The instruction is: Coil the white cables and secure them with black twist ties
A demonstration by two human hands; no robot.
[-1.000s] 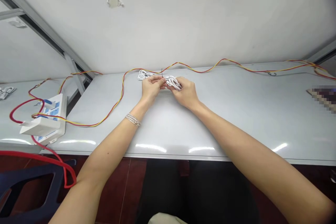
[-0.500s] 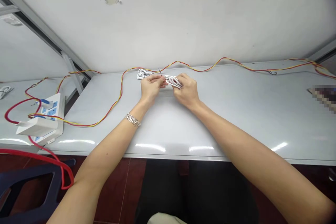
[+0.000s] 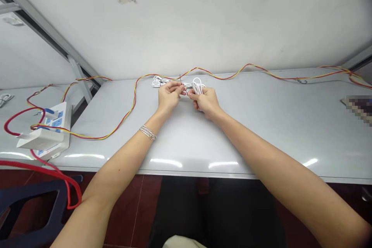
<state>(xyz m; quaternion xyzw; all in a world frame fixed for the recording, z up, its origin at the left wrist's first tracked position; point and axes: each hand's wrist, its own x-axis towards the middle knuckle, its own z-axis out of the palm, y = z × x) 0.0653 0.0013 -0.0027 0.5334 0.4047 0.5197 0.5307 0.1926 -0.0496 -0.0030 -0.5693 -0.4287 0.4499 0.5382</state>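
We are watching a left hand and a right hand working close together at the far side of the desk. The right grip is closing around a looped bundle of white cable, with its fingers hiding the lower loops. More white coils are sitting just beyond the left hand. The left grip is bringing its fingertips together beside a thin black wire tie that is sticking up between the hands. The fingers are covering the spot, so we cannot tell whether they are pinching it. A twisted red-and-yellow wire is snaking along the desk behind the hands and running toward a white power strip, whose sockets are partly hidden by a white block. Over at the right edge, a pixelated patch is masking whatever is lying there.
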